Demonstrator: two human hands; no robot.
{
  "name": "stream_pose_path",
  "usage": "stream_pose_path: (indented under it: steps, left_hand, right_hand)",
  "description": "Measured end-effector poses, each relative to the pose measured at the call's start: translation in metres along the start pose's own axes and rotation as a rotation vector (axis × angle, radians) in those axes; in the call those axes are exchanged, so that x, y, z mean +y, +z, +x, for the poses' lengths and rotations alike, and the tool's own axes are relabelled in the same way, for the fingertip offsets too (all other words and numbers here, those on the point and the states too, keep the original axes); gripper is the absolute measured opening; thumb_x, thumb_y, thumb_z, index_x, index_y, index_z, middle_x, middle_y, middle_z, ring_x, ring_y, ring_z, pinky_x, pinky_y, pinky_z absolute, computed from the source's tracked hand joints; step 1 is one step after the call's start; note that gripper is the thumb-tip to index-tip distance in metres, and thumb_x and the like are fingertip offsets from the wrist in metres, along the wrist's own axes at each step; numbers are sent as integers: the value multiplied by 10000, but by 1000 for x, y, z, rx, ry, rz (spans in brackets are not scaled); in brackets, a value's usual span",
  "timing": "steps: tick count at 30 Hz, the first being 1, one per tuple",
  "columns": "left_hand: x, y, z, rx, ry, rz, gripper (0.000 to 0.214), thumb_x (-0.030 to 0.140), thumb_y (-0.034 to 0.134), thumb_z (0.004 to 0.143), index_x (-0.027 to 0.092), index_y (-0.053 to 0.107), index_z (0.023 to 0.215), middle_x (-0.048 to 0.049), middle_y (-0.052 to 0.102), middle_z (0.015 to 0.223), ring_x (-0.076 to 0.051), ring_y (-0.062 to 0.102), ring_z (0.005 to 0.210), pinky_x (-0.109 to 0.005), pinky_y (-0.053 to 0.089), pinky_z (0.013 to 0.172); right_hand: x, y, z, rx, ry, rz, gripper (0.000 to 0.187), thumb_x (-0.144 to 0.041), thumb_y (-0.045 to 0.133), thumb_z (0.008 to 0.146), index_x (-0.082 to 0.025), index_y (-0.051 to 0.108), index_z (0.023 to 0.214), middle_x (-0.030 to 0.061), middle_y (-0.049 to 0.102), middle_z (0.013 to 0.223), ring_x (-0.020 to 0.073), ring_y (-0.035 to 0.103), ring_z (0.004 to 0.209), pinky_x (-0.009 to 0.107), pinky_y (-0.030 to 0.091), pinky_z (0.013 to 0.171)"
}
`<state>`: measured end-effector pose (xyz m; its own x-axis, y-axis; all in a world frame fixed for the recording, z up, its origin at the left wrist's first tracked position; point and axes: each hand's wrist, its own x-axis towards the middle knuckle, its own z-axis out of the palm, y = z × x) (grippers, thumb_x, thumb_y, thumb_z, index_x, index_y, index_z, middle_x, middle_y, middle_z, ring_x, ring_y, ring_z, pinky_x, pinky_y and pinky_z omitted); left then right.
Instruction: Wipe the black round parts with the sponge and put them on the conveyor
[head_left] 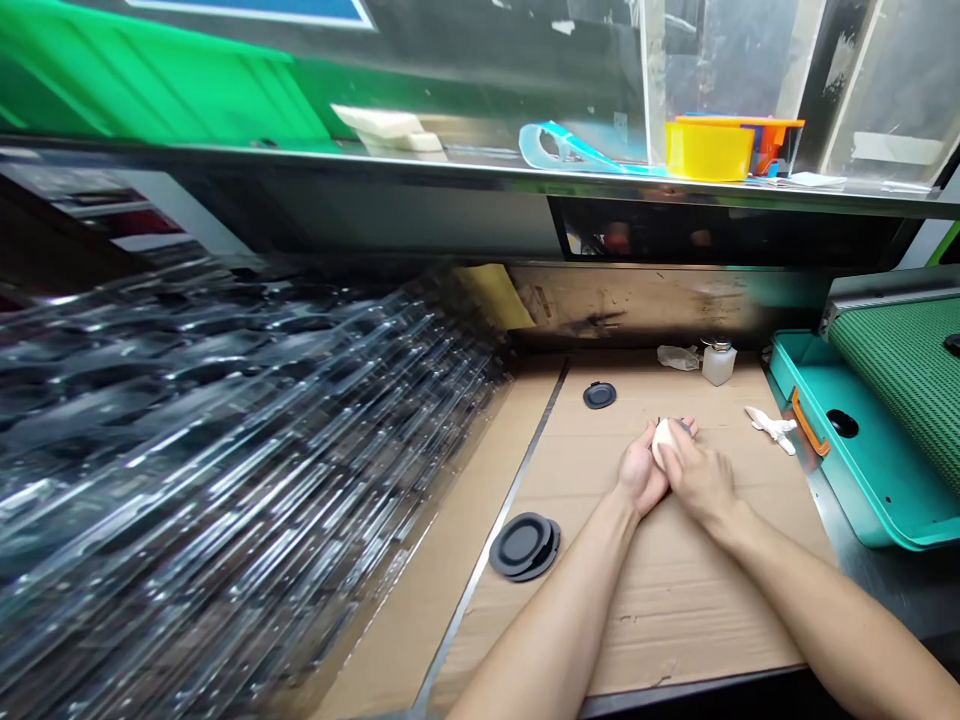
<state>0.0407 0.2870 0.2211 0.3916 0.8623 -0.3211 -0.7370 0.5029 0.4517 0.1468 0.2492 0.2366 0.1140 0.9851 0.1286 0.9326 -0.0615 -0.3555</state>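
Observation:
My left hand (639,470) is cupped, palm up, above the cardboard. In it lies a small dark part (684,427), mostly covered by fingers and a white wad (663,443) that looks like cloth. My right hand (701,478) closes over the wad from the right, thumb and fingers pressing it against the left hand's contents. Two dark grey round lids (523,545) overlap near my left forearm. Another dark round lid (599,395) lies alone beyond the hands.
Stacked clear plastic trays (300,480) fill the left side. A small translucent bottle (718,362) stands at the back, and a crumpled white cloth (771,428) lies right. A teal bin (862,480) holding a black piece sits beside a green conveyor belt (907,350). A shelf edge (450,170) crosses above.

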Motion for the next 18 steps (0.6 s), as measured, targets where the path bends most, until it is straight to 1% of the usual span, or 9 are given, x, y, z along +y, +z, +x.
stream_pose_path:
  steps: [1, 3, 5, 7, 8, 11, 13, 16, 18]
  left_hand:
    - [1, 0, 0, 0, -13, -2, 417, 351, 339, 1057, 112, 677, 1098, -166, 726, 1160, -242, 693, 1124, -398, 552, 1029]
    - [3, -2, -1, 12, 0, -20, 417, 345, 323, 1059, 117, 668, 1114, -166, 722, 1170, -242, 700, 1108, -401, 572, 990]
    - [6, -3, -2, 20, 20, -36, 411, 333, 311, 1061, 118, 660, 1095, -170, 711, 1200, -252, 699, 1111, -398, 591, 933]
    - [8, -4, -3, 7, 9, -39, 409, 343, 318, 1058, 111, 654, 1078, -187, 687, 1251, -275, 693, 1127, -390, 599, 878]
    - [9, -5, -3, 2, 0, -41, 413, 356, 324, 1055, 107, 652, 1073, -198, 679, 1261, -288, 692, 1127, -387, 600, 852]
    - [13, -6, -4, -29, -12, -71, 427, 380, 332, 1037, 100, 648, 1099, -225, 679, 1232, -319, 688, 1120, -397, 595, 788]
    - [15, -6, -5, -62, -11, -101, 409, 336, 342, 1010, 97, 645, 1146, -227, 688, 1202, -330, 681, 1123, -402, 587, 765]
    - [18, -5, -9, -104, -9, -120, 390, 247, 379, 950, 100, 644, 1195, -214, 698, 1186, -325, 677, 1123, -406, 578, 783]
    - [19, -2, -12, -124, -3, -100, 372, 241, 403, 944, 96, 646, 1187, -211, 697, 1195, -320, 679, 1120, -409, 573, 816]
  right_hand:
    - [2, 0, 2, -3, -24, 13, 534, -502, 399, 1021, -330, 458, 1523, 99, 758, 1095, 259, 723, 910, 347, 532, 816]
    - [12, 0, 8, 39, 38, 63, 519, -506, 405, 1019, -314, 499, 1492, 103, 761, 1076, 268, 721, 928, 359, 529, 834]
    - [26, -3, 16, 131, 114, 159, 507, -515, 403, 1017, -276, 547, 1440, 111, 755, 1095, 277, 707, 1001, 369, 518, 876]
    - [39, -4, 22, 222, 121, 275, 495, -525, 406, 1014, -244, 584, 1380, 109, 738, 1161, 269, 679, 1087, 361, 503, 924]
    - [44, -4, 24, 247, 114, 322, 487, -526, 409, 1012, -234, 597, 1354, 106, 733, 1179, 260, 669, 1110, 351, 497, 939]
    - [49, -3, 24, 237, 115, 363, 457, -521, 436, 1001, -233, 621, 1304, 97, 737, 1170, 249, 670, 1102, 342, 496, 938]
    - [48, -1, 23, 205, 121, 338, 434, -517, 462, 991, -249, 636, 1285, 87, 746, 1151, 251, 679, 1082, 341, 500, 923]
    - [46, 1, 23, 183, 113, 307, 419, -519, 484, 982, -264, 648, 1271, 78, 752, 1140, 249, 689, 1065, 333, 506, 899]
    - [46, 2, 23, 172, 106, 282, 422, -523, 488, 979, -263, 652, 1269, 80, 756, 1134, 251, 694, 1056, 331, 507, 886]
